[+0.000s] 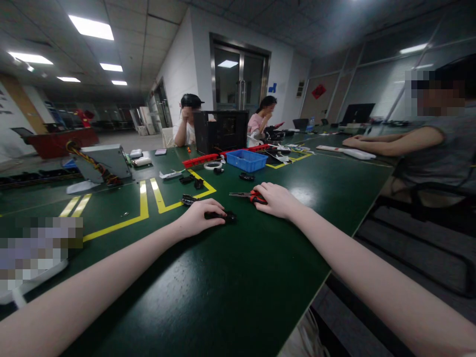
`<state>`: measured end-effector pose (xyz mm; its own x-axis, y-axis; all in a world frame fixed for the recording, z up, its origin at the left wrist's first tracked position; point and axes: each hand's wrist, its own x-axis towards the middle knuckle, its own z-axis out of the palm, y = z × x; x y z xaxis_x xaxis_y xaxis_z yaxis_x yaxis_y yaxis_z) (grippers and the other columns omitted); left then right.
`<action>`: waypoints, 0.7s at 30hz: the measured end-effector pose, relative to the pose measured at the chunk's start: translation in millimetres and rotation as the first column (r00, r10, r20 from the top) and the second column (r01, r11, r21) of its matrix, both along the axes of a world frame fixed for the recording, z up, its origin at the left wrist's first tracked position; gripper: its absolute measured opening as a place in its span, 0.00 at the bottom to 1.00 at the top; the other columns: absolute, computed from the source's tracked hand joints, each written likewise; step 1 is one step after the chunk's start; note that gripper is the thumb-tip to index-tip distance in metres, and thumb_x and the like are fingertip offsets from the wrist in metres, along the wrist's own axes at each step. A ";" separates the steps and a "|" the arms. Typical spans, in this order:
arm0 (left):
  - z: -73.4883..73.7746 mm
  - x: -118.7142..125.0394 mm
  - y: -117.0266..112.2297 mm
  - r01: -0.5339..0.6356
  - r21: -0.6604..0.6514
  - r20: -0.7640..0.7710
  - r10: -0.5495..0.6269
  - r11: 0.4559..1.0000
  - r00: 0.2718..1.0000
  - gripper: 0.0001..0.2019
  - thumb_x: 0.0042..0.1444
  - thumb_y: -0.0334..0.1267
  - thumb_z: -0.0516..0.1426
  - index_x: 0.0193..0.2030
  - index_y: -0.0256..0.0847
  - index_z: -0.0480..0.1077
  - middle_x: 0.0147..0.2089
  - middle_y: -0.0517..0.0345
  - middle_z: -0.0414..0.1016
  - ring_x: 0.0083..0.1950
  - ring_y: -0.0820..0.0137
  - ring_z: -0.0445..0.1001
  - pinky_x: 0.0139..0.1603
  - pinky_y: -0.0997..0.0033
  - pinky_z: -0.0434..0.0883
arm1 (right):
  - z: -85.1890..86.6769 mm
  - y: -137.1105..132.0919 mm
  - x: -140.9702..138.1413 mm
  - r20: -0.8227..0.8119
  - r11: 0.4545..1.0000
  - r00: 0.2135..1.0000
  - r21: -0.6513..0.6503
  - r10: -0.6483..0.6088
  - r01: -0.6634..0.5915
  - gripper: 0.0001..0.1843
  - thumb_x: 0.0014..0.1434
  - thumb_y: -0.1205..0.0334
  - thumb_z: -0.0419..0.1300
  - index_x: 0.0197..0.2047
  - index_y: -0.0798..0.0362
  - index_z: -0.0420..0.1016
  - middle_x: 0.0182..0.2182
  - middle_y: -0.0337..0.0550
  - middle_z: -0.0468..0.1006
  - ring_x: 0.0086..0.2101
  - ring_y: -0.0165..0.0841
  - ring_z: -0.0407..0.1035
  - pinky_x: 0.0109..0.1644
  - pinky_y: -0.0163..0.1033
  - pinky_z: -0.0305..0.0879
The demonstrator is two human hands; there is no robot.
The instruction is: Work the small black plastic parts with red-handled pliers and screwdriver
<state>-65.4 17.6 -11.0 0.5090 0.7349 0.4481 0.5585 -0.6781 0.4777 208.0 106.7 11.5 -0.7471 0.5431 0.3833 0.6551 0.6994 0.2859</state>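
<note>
On the green table, my left hand is closed around a small black part, which sticks out past the thumb and fingertips; its exact kind does not show. Across from it, my right hand grips red-and-black needle-nose pliers by the handles. The jaws point left, above and apart from the black part. Another black piece lies just behind my left hand. Several similar black parts rest a little farther off, and one more black piece sits before the blue tray.
A blue plastic tray stands beyond my hands, beside red strips and a black case. Yellow tape marks the table. A grey power supply with cables is at left. Three other people sit around the table.
</note>
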 end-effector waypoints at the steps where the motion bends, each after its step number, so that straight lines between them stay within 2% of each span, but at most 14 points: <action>1: -0.2 -0.5 0.6 -0.002 -0.008 0.007 0.002 1.000 1.000 0.09 0.56 0.41 0.61 0.41 0.40 0.77 0.47 0.50 0.75 0.47 0.66 0.75 0.53 0.63 0.70 | -0.3 -0.5 0.4 -0.007 1.000 1.000 -0.027 0.014 -0.014 0.18 0.57 0.57 0.57 0.48 0.57 0.68 0.40 0.51 0.73 0.38 0.40 0.66 0.42 0.41 0.58; 8: 0.6 -5.2 4.2 -0.035 -0.126 0.062 0.043 0.991 0.997 0.09 0.55 0.41 0.60 0.41 0.42 0.77 0.49 0.51 0.75 0.50 0.64 0.73 0.49 0.65 0.71 | 4.6 -6.8 -2.2 -0.082 0.978 0.975 -0.013 0.204 -0.206 0.18 0.54 0.62 0.58 0.48 0.57 0.66 0.44 0.52 0.71 0.43 0.42 0.64 0.48 0.45 0.58; 13: 0.7 -6.0 6.0 -0.006 -0.141 0.082 0.017 0.990 0.997 0.08 0.55 0.40 0.60 0.41 0.42 0.77 0.48 0.52 0.76 0.50 0.64 0.73 0.53 0.64 0.68 | 10.7 -17.8 -4.8 -0.122 0.976 0.969 0.002 0.217 -0.219 0.14 0.51 0.65 0.58 0.43 0.55 0.67 0.39 0.49 0.72 0.39 0.40 0.65 0.43 0.42 0.58; 16: -0.2 -5.1 6.3 -0.003 -0.140 0.086 0.015 0.990 0.996 0.08 0.55 0.40 0.61 0.40 0.42 0.77 0.47 0.52 0.76 0.49 0.65 0.73 0.53 0.63 0.69 | 11.2 -23.6 -8.0 -0.117 0.971 0.964 0.005 0.239 -0.240 0.13 0.54 0.58 0.59 0.41 0.55 0.68 0.37 0.48 0.72 0.37 0.38 0.65 0.39 0.40 0.57; 21: -2.0 -4.3 6.3 -0.028 -0.140 0.106 0.043 0.990 0.993 0.07 0.54 0.39 0.61 0.39 0.41 0.77 0.47 0.51 0.76 0.48 0.64 0.74 0.52 0.62 0.69 | 8.1 -25.7 -11.6 -0.090 0.957 0.953 -0.002 0.289 -0.290 0.20 0.56 0.45 0.58 0.40 0.54 0.70 0.35 0.47 0.72 0.35 0.37 0.66 0.37 0.39 0.56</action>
